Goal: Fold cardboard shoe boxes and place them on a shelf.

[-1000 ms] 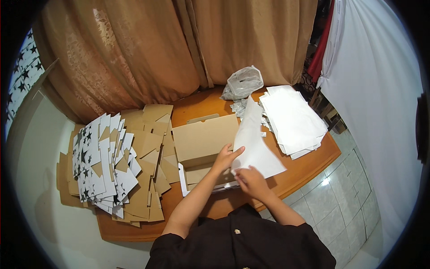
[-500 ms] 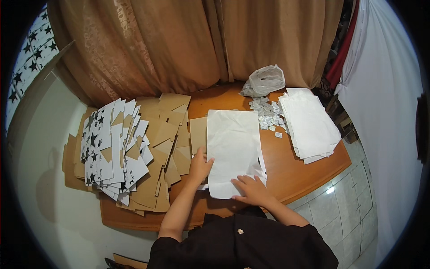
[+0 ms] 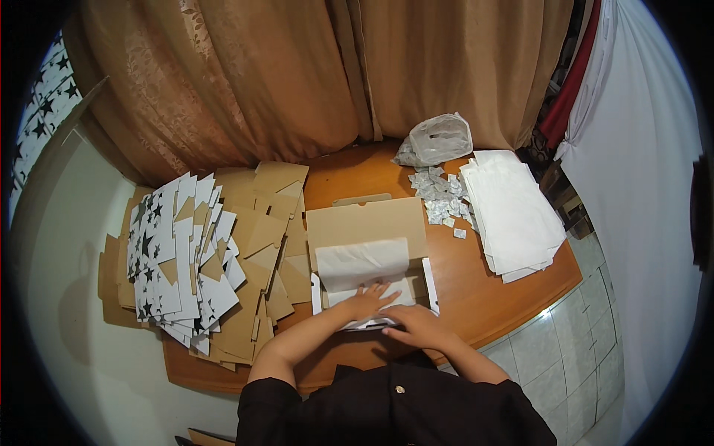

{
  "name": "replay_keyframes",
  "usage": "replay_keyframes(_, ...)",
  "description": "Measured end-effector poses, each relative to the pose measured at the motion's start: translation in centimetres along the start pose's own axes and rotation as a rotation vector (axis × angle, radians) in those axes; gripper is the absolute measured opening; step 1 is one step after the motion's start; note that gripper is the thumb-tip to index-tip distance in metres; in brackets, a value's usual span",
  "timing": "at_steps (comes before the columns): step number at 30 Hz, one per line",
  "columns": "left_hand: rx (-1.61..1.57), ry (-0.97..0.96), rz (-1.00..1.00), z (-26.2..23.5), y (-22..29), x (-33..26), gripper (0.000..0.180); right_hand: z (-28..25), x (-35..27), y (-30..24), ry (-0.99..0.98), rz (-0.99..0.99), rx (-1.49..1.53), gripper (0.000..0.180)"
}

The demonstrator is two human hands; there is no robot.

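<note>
In front of me stands an open cardboard box (image 3: 366, 214), brown inside and white outside, its lid spread toward the far side. A sheet of white paper (image 3: 364, 262) lines it. The sheet's far part rises against the lid and its near part goes down into the box. My left hand (image 3: 366, 302) lies spread on the paper inside the box, holding nothing. At the near right of the box, my right hand (image 3: 416, 325) reaches over the front wall with fingers stretched out and apart. It partly hides that wall and the paper's near edge.
On the left lie a stack of flat brown cardboard blanks (image 3: 260, 230) and star-printed white ones (image 3: 160, 253). Small packets (image 3: 445, 199) are heaped by a clear plastic bag (image 3: 440, 140) at the back. White paper sheets (image 3: 513, 215) are piled on the right of the wooden table (image 3: 476, 286).
The white sheet, earlier flat over the box, is now pushed down into it, exposing the lid. My left hand has moved right from the sheet's left edge onto the paper.
</note>
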State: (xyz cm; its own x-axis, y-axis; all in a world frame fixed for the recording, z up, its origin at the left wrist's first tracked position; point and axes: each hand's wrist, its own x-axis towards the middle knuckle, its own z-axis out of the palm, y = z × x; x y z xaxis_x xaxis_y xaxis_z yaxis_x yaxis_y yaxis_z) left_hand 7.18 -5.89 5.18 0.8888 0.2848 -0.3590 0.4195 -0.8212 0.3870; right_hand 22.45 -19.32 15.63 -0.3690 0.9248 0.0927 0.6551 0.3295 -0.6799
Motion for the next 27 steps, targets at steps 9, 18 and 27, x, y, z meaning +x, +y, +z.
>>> replay_keyframes(9, -0.605, 0.18, 0.178, -2.4, 0.1, 1.4, 0.045, -2.7, 2.5, 14.3, 0.742, 0.468, 0.715, 0.021)
replay_keyframes(18, -0.027, 0.012, 0.103, -0.8, -3.3, 0.2, 0.048, -3.1, 2.2, 22.8, 0.701, 0.673, -0.611, 0.039)
replay_keyframes(27, -0.512, -0.167, 0.085, -2.3, -3.9, 0.7, 0.056, -1.4, 1.1, 21.3, 0.53, 0.564, -0.768, 0.021)
